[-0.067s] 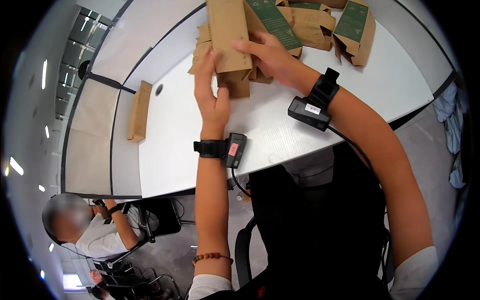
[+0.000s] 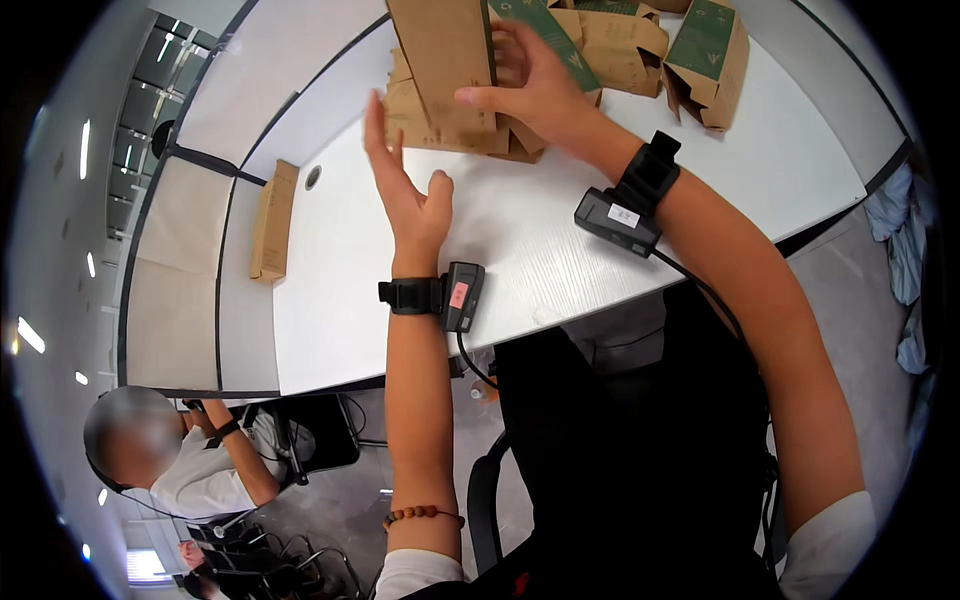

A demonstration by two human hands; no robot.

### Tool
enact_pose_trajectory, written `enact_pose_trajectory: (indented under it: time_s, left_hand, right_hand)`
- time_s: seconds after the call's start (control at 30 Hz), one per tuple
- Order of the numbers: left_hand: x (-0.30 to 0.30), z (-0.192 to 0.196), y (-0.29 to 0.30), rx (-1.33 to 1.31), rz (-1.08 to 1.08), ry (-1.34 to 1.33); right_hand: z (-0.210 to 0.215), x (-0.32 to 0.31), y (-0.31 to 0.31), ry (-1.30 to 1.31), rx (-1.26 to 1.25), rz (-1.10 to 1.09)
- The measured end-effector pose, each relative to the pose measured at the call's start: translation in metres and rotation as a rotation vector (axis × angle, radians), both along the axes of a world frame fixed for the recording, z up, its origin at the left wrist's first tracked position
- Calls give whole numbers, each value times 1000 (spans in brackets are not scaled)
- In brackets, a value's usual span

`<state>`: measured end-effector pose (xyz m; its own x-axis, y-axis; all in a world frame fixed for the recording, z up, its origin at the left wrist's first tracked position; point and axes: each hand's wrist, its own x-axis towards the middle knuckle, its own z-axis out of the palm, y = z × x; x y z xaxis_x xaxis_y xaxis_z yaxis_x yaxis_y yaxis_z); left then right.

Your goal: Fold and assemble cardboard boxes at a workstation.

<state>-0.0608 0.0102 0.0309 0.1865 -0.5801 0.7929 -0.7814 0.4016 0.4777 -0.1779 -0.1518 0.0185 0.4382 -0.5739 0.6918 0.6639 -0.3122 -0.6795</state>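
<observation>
A long brown cardboard box [image 2: 445,65] stands over the far side of the white table [image 2: 560,230], partly cut off by the top edge of the view. My right hand [image 2: 535,90] grips its right side, with the thumb on the front face and the other fingers partly hidden along the side. To the left of the box is my left hand [image 2: 405,195], its fingers stretched and apart, slightly blurred, holding nothing. Flattened brown cardboard [image 2: 408,115] lies behind and under the box.
Green-and-brown boxes [image 2: 705,65] and crumpled cardboard [image 2: 615,50] lie at the far right. Another long brown box [image 2: 273,220] leans against the left partition [image 2: 245,320]. A seated person [image 2: 200,450] is at the lower left. Cables run from both my wrist devices.
My left hand has let go of the box and opened, moving slightly left. The flap that hung from the box's near end no longer shows. My right hand keeps its hold.
</observation>
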Motion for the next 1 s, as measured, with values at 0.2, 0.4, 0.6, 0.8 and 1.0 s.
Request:
enact_pose_trajectory:
  time_s: [0.2,0.4,0.6,0.8,1.0]
  left_hand:
    - [3,-9,-7,18,-46,165]
    - [21,-22,-5,172,199,-81]
    - [31,-19,0,199,536,-111]
    - [24,-17,1,202,366,43]
    - [8,1,9,187,4,69]
  right_hand:
    - [-5,-12,17,511,-643,-196]
    - [-15,-6,16,260,-620,-290]
    - [0,-13,15,224,86,388]
    - [-3,-10,22,305,-9,229]
    - [-10,-6,15,416,-205,-7]
